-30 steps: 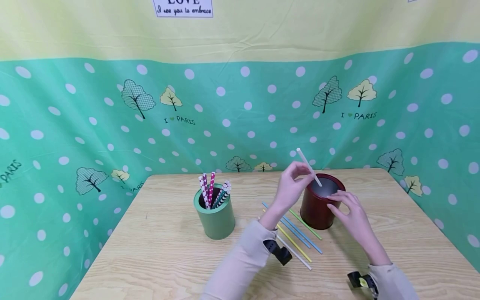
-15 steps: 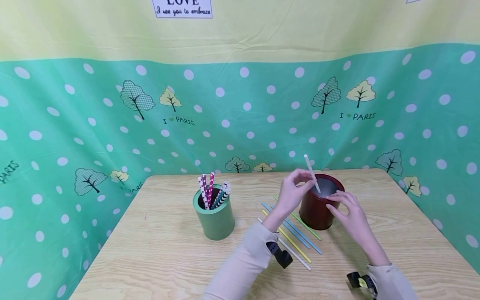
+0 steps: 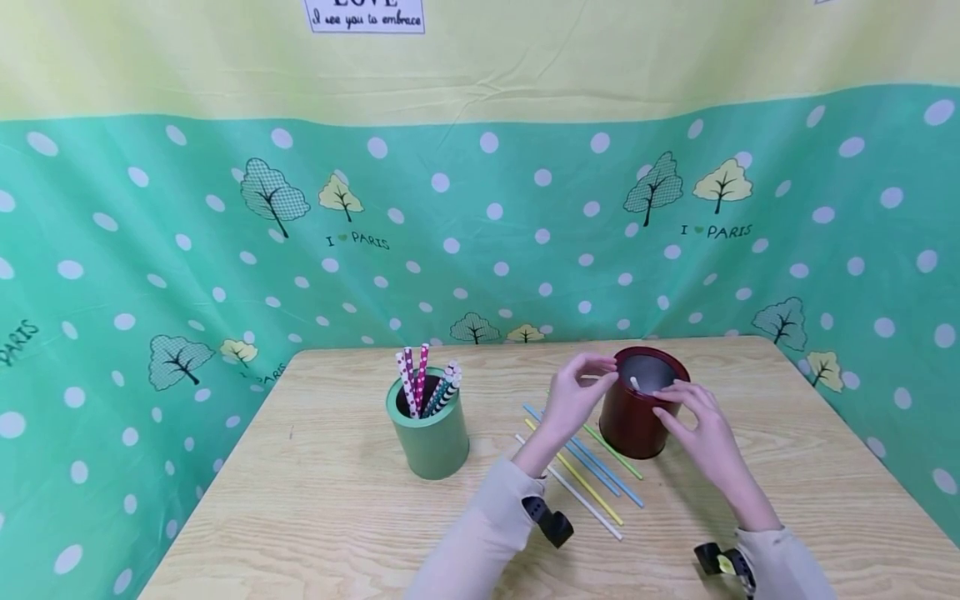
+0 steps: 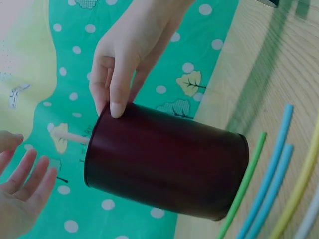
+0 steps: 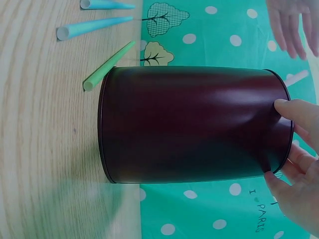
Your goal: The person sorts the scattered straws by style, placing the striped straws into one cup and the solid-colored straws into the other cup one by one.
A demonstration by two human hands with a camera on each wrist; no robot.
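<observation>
A dark red cylindrical cup (image 3: 633,427) stands upright on the right of the table in the head view. My right hand (image 3: 703,423) pinches its near right rim, seen closely in the right wrist view (image 5: 299,149). Inside the cup leans a white straw (image 3: 635,384); in the left wrist view the tip of this straw (image 4: 72,136) pokes out past the rim. Just left of the rim is my left hand (image 3: 573,405), thumb and fingers apart and holding nothing. The left wrist view shows those left fingers (image 4: 31,174) spread, away from the straw.
Beside the cup lie loose straws on the wooden table (image 3: 300,500): a green straw (image 3: 618,457), blue straws (image 3: 596,467), a yellow straw (image 3: 592,492) and a white straw (image 3: 588,504). Further left stands a green cup (image 3: 435,446) with several patterned straws (image 3: 417,383).
My left hand has lowered the white straw into the dark red cup, let it go and drawn back slightly left. My right hand has stayed on the rim.
</observation>
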